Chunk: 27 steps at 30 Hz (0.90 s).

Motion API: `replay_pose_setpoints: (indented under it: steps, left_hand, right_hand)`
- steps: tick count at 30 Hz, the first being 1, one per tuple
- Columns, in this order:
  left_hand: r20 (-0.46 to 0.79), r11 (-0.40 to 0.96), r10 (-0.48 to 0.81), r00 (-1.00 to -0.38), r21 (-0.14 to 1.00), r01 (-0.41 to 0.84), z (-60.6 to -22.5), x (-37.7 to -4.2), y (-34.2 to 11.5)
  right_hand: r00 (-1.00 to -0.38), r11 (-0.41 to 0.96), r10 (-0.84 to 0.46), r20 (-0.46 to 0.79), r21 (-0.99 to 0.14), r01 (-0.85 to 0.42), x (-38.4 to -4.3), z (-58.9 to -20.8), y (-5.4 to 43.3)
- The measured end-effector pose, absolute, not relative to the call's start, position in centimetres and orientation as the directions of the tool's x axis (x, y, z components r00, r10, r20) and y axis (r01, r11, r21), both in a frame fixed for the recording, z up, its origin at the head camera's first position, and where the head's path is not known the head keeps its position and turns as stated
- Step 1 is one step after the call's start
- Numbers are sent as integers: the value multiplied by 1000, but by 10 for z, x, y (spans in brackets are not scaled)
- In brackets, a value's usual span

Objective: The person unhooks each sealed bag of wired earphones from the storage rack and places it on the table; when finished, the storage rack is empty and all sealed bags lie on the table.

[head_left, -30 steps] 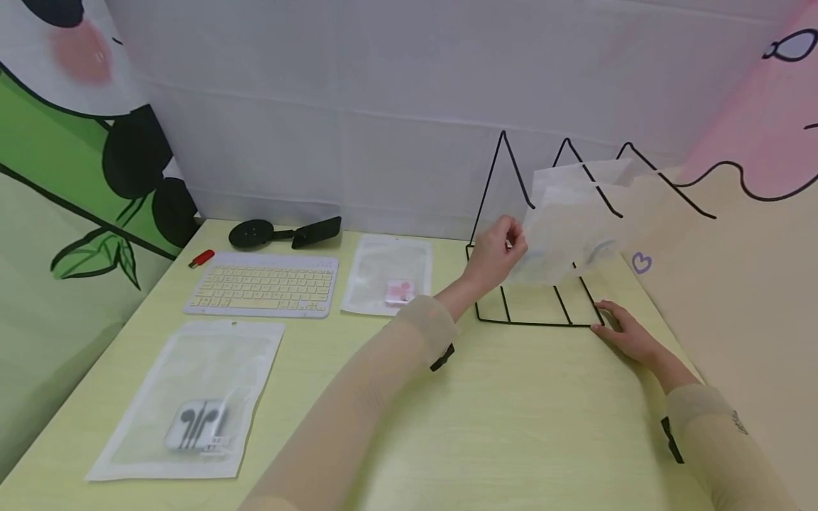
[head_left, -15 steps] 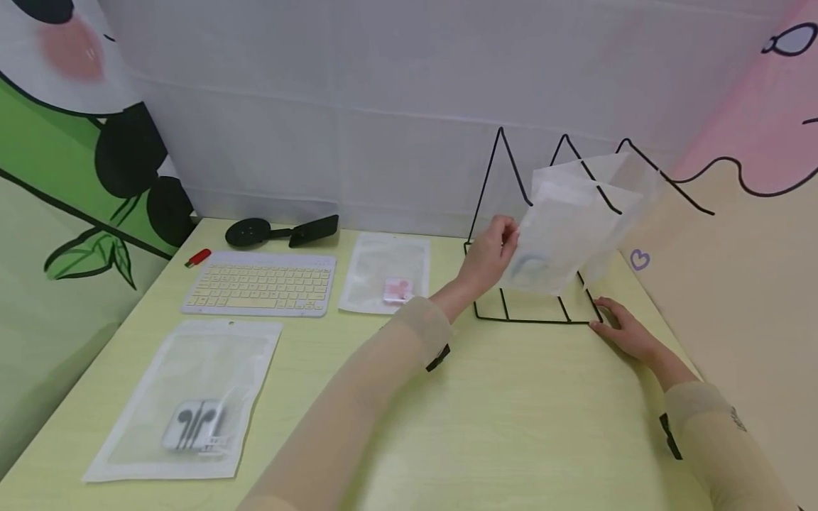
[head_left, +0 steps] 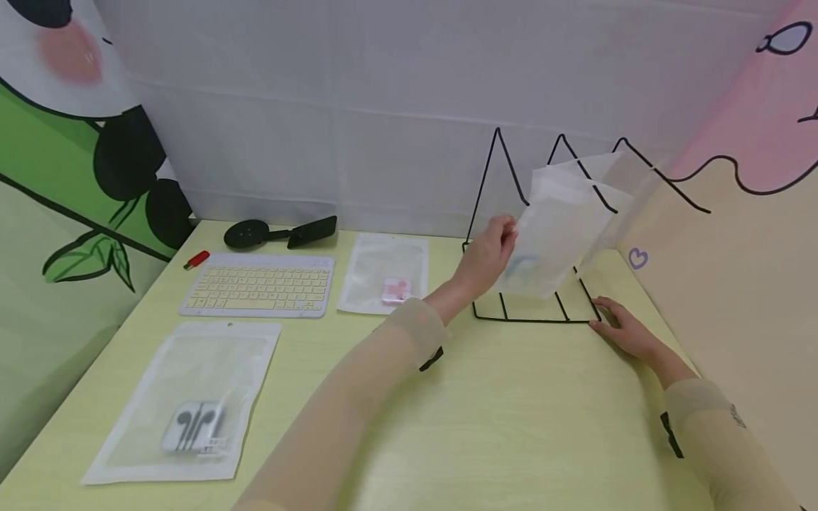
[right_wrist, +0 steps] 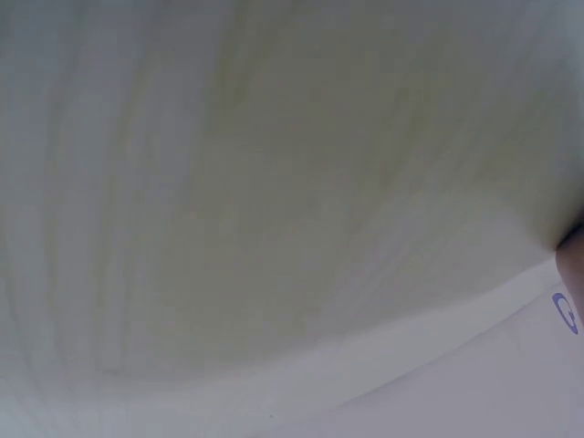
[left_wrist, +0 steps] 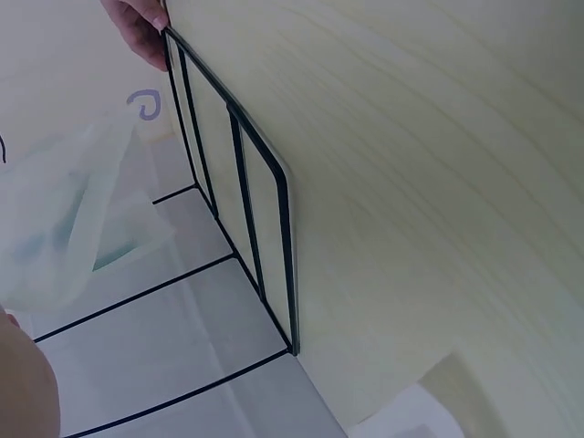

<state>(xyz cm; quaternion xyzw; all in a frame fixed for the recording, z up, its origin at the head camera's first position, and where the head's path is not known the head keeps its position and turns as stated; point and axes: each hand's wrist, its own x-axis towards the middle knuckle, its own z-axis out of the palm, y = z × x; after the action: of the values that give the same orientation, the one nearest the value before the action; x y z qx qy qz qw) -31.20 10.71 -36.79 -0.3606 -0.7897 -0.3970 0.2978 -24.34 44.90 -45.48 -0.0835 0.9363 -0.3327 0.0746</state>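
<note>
My left hand (head_left: 484, 259) pinches the left edge of a translucent white zip bag (head_left: 556, 227). A bluish coiled item shows faintly inside the bag. The bag's upper part lies across the middle arm of a black wire display rack (head_left: 537, 321); a second translucent layer hangs behind it, and whether this is another bag I cannot tell. My right hand (head_left: 629, 333) rests at the rack base's front right corner, thumb and fingers on the wire. The left wrist view shows the rack (left_wrist: 283, 210) and bag (left_wrist: 55, 219); the right wrist view shows mostly blurred tabletop.
To the left lie a zip bag with earphones (head_left: 192, 426), a white keyboard (head_left: 262, 287), a red USB stick (head_left: 197, 260) and a black folding stand (head_left: 249, 233). Another bag with a small pink item (head_left: 383, 270) lies nearer the rack. Fabric walls (head_left: 319, 142) border the table.
The bag has swung a little and its lower edge has dropped slightly, with its top layers spread apart. My left hand has shifted slightly left. My right hand stays on the rack.
</note>
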Motion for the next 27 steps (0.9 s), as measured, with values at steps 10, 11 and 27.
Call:
replay_pose_setpoints:
  steps: [10, 11, 27]
  left_hand:
    - [846, 385, 396, -357, 200, 901, -370, -312, 101]
    - [851, 383, 393, -347, 192, 904, -371, -312, 100]
    - [895, 421, 360, -264, 97, 902, -371, -299, 99]
  right_hand:
    - [-973, 767, -206, -104, -635, -95, -240, -449, 461]
    - [-973, 761, -206, -100, -641, -95, -240, -449, 462]
    - [-980, 721, -185, -76, -688, -83, -239, -455, 466]
